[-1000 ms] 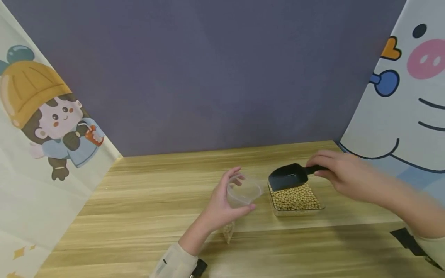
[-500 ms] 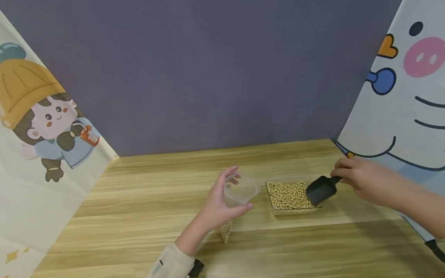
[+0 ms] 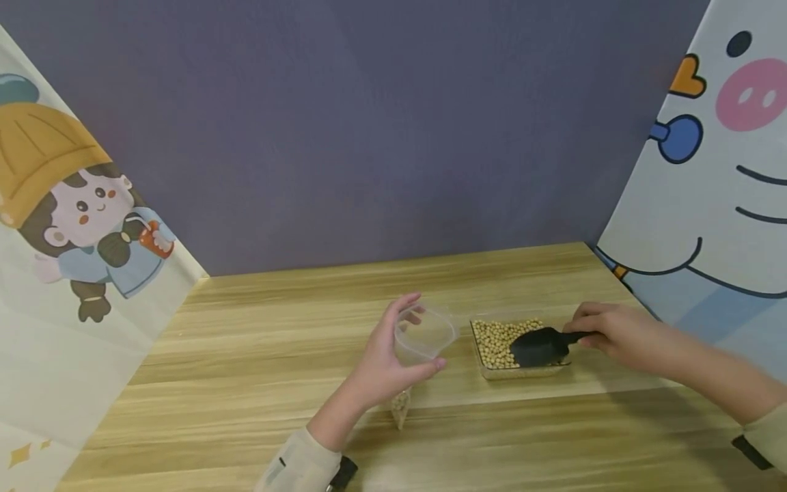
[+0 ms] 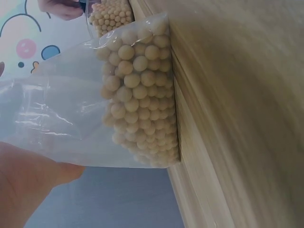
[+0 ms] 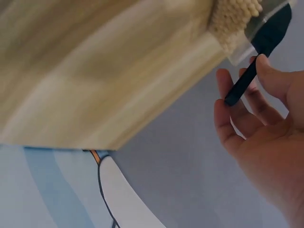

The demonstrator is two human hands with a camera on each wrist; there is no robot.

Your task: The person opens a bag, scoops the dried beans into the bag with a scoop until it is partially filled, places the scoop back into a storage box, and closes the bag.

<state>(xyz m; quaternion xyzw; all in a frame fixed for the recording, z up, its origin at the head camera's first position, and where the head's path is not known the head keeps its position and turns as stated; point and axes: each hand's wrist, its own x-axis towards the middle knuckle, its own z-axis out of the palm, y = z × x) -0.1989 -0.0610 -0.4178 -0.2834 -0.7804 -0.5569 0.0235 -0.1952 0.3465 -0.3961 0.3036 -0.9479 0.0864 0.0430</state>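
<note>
My left hand (image 3: pixel 382 359) holds a clear plastic bag (image 3: pixel 424 335) near its rounded, open mouth, fingers on the far side and thumb on the near side. In the left wrist view, soybeans (image 4: pixel 142 95) fill the lower part of the bag, which stands upright on the table. My right hand (image 3: pixel 621 338) grips the handle of a black scoop (image 3: pixel 540 347). The scoop's blade lies in the soybeans (image 3: pixel 492 339) of a clear rectangular box (image 3: pixel 516 374), at its right side. Thumb and fingers pinch that handle in the right wrist view, where the scoop (image 5: pixel 270 31) is partly cut off.
A wood-grain table (image 3: pixel 277 342) lies under everything. Behind it rises a dark grey-blue wall (image 3: pixel 393 137). Cartoon-printed panels flank the table, one on the left (image 3: pixel 37 321) and one on the right (image 3: pixel 664 225).
My right hand first carried the scoop from above the box's back left to its right edge. The scoop then moved left into the soybeans. The left hand and bag stay nearly still.
</note>
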